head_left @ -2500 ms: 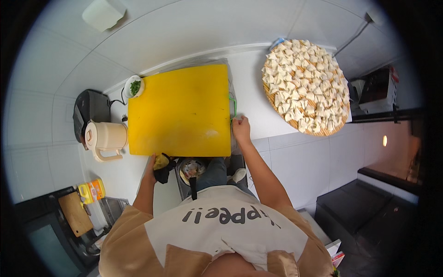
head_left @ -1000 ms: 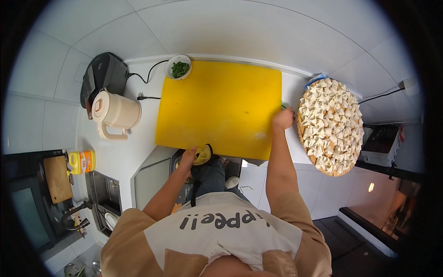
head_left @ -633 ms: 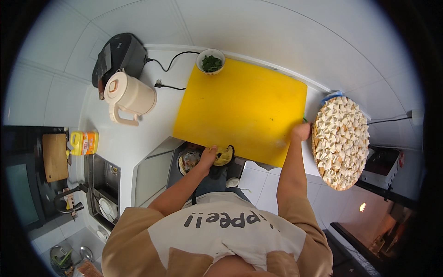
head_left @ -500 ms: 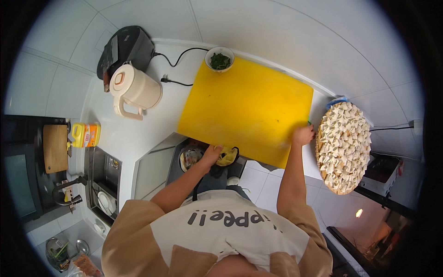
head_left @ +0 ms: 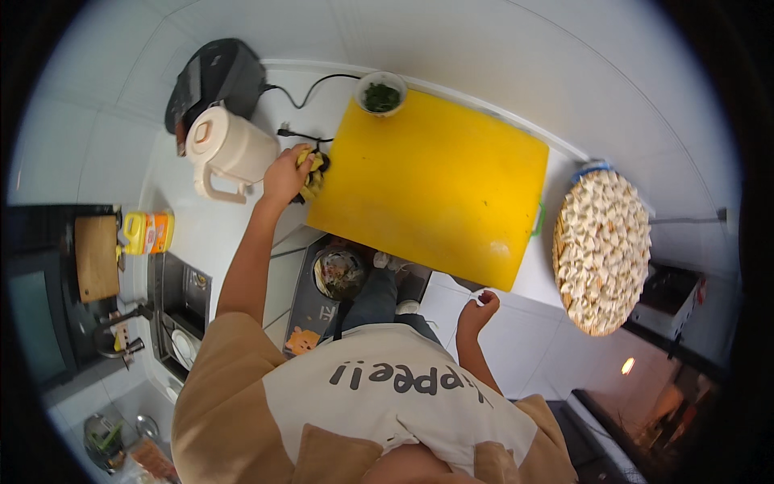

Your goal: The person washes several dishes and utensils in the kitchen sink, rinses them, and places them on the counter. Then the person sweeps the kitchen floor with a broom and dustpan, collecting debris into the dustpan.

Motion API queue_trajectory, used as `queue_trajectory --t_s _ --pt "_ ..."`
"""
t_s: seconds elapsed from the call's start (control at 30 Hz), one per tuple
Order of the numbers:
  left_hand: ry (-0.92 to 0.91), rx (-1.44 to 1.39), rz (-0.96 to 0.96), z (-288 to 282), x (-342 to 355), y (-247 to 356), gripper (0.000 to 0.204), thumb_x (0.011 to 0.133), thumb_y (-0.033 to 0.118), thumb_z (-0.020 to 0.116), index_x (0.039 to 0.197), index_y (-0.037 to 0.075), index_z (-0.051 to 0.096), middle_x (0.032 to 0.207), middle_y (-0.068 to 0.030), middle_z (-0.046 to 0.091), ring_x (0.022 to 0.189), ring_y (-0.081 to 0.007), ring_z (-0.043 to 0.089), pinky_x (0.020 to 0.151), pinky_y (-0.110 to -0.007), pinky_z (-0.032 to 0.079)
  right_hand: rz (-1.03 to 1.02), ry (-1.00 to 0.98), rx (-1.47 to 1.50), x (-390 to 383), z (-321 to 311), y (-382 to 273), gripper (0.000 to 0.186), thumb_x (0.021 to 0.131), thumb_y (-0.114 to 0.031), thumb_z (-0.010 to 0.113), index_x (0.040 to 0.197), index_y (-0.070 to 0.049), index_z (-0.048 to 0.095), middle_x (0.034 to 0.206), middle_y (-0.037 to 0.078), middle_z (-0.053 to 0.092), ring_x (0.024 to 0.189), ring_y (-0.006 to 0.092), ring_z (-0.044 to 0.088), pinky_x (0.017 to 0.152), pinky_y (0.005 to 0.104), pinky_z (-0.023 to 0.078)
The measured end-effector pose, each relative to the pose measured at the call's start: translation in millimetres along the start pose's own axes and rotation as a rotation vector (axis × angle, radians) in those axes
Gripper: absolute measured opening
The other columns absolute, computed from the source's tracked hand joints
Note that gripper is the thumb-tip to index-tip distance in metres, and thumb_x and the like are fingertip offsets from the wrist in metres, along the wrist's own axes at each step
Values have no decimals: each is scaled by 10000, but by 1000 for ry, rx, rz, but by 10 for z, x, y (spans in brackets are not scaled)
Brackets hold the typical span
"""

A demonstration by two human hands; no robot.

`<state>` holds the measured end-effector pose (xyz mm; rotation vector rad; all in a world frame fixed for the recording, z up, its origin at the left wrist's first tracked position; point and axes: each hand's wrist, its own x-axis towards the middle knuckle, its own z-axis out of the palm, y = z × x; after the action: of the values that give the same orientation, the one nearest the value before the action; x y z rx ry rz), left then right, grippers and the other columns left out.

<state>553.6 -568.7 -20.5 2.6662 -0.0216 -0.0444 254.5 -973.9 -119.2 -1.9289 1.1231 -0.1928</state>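
My left hand (head_left: 284, 173) is closed on a crumpled yellow-and-black cloth (head_left: 311, 179) at the counter beside the board's left edge, close to the cream kettle (head_left: 234, 151). A large yellow cutting board (head_left: 435, 185) lies on the white counter, with a green handle (head_left: 538, 220) at its right side. Just off the board's front right corner, over the floor, my right hand (head_left: 479, 313) has its fingers curled. A small white patch shows at its fingertips; whether it holds something I cannot make out. At the board's far left corner sits a white bowl of chopped greens (head_left: 381, 95).
On the right rests a round woven tray (head_left: 601, 254) covered with folded dough pieces. A black appliance (head_left: 218, 85) with a cord stands at the back left. A yellow jug (head_left: 148, 232) is by the sink (head_left: 179, 290). Below the counter is a waste bin (head_left: 339, 273).
My left hand has carried the cloth from the board's front edge up to its left side. My right hand has left the board's right edge and come down toward me.
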Motion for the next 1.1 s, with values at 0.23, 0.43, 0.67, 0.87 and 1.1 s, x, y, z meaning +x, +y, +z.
queue_trajectory --t_s 0.23,0.43,0.67,0.87,1.1 --pt "-107 220 1 615 -627 -631 439 919 165 560 1354 165 505 1391 -168 494 1114 -406 583 889 -481 503 430 -150 711 469 12 381 683 799 33 556 1439 -50 332 1378 147 469 1143 269 575 865 378 496" --pt "-446 97 -95 604 -1743 -705 383 878 124 601 1256 86 551 1224 -215 585 1043 -412 607 870 -461 498 541 -425 725 384 -104 495 234 915 -143 659 1129 -85 584 978 33 632 930 176 627 838 358 519" --pt "-174 -947 -667 1840 -1892 509 211 947 174 575 1113 43 580 925 -77 608 838 -207 614 686 -373 528 399 -313 628 50 -413 884 207 911 -20 573 1095 -64 658 898 57 634 762 144 604 658 267 457" --pt "-862 -886 -54 2426 -2711 2297 281 957 109 563 1231 45 570 1054 -62 624 949 -140 602 819 -304 498 624 -281 520 -592 -910 1955 245 905 -59 526 1111 -80 658 933 75 712 844 171 678 736 313 506" --pt "-1237 -599 281 2378 -3371 2838 285 965 122 582 1248 90 591 1070 -29 633 971 -112 564 867 -275 470 780 -55 208 -1817 -1128 3869 287 778 7 579 1048 -10 674 819 127 700 634 184 661 503 295 468"
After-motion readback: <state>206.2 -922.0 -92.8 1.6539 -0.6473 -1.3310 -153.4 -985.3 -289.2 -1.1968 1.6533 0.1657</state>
